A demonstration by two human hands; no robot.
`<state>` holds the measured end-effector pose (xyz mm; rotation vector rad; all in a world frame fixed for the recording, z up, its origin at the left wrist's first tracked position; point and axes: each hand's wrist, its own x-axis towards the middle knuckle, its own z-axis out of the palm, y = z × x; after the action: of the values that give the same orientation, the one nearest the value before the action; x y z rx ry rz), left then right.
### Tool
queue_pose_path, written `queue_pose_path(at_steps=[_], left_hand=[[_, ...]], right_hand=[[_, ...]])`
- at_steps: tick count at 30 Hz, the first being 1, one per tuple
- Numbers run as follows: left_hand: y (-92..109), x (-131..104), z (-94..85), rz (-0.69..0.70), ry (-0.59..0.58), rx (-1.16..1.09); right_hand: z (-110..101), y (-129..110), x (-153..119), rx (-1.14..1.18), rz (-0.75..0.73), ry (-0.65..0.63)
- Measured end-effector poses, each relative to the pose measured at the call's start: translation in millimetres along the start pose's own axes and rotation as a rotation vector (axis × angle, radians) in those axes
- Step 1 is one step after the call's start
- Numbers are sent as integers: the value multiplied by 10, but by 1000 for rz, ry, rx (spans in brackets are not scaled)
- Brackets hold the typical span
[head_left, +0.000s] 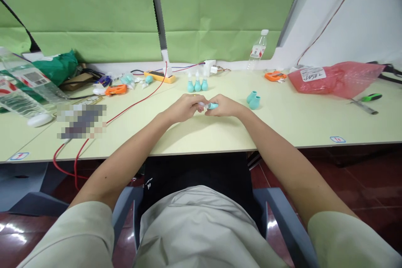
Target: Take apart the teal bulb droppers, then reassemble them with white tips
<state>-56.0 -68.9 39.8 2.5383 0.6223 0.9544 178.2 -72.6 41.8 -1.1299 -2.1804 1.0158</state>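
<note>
Above the table's middle, my two hands meet in front of me. My right hand is closed round a turquoise squeeze bulb, its open end pointing left. Pinched in the fingers of my left hand is a whitish translucent nozzle, right at the bulb; whether the two parts touch I cannot tell. Beyond my hands stand several-part pieces in a row: three turquoise bulbs with whitish tips. Two turquoise bulbs without tips stand to the right of my right hand.
At the left lie clear plastic bottles, an orange tool and red cables. A yellow multimeter sits at the back. Rightward are a bottle, an orange cutter, a pink bag and a green-handled tool.
</note>
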Motion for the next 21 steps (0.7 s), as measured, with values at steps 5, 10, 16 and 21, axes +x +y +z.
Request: queue_pose_path(at_steps=[5,10,16,21], left_hand=[[107,42,-11,-113,22,-304],[55,56,-31,-104,74,-354],[19,50,-3,-148,70,-327],[-78,119,41,-232,225,-454]], right_hand=[[-4,-42,-20,289,12,-186],[40,3,34,437,33,-204],[76,48,74,476,71,-202],[181,32,143,551,-55,-44]])
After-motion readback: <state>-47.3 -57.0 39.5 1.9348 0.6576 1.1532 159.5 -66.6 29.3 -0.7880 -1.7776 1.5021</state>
